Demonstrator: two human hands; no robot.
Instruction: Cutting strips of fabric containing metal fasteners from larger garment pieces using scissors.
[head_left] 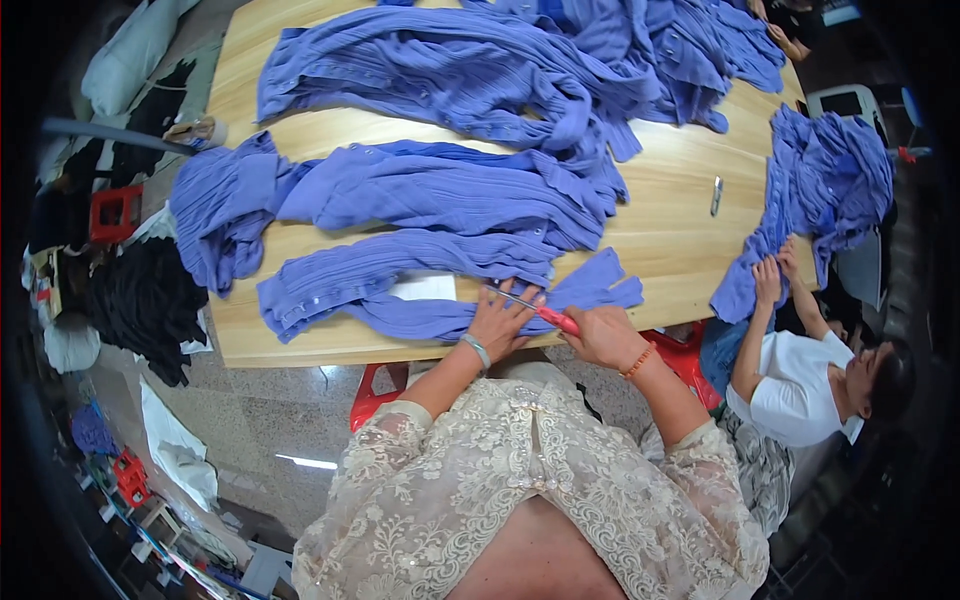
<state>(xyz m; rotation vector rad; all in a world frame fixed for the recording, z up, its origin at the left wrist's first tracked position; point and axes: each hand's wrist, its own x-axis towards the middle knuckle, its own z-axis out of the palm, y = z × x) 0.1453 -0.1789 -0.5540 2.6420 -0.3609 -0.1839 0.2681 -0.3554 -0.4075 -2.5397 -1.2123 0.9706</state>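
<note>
A blue-violet ribbed knit garment (400, 262) with small buttons lies stretched along the table's near edge. My left hand (497, 322) rests flat on it, fingers spread, near a sleeve-like end (600, 282). In my right hand (606, 338) is a red-handled tool (557, 320); its thin metal shaft points left across my left fingers. I cannot tell what kind of tool it is. Part of the garment is hidden under my left hand. A white rectangular piece (424, 287) shows in the gap between the garment's folds.
More blue-violet garments (430, 190) lie across the wooden table (680, 200). A small metal cutter-like object (717, 196) sits right of them. At the right, a person in a white top (800, 385) handles another garment (830, 180). Red stools (680, 355) stand by the near edge.
</note>
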